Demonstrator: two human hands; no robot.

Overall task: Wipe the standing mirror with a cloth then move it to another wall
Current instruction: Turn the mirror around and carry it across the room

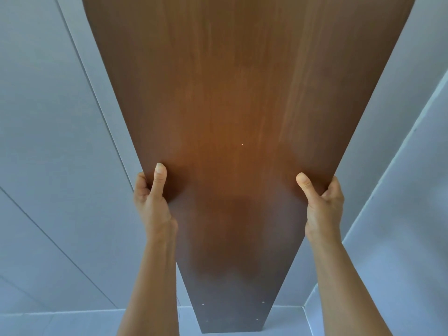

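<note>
Nearest the camera, two bare forearms reach forward, and each hand grips a long edge of the standing mirror (pixel 232 117): the left hand (pixel 151 197) on the left edge, the right hand (pixel 323 202) on the right edge, at about the same height. On both, the thumb lies flat on the brown wood-grain back panel while the fingers (pixel 140 184) curl round the edge to the hidden front, so both hands are clenched on the mirror. The glass faces away and cannot be seen, and no cloth shows, so this looks like the moving step, not the wiping one. The mirror's bottom edge is down by the floor (pixel 84 321); whether it touches cannot be told. Beyond it stand pale walls (pixel 36 117) meeting in a corner at lower right. The next move probably calls for an even lift with both hands, keeping the tall panel near upright and clear of the walls. Counted: one mirror, two hands, four small screw points near the panel's foot.
</note>
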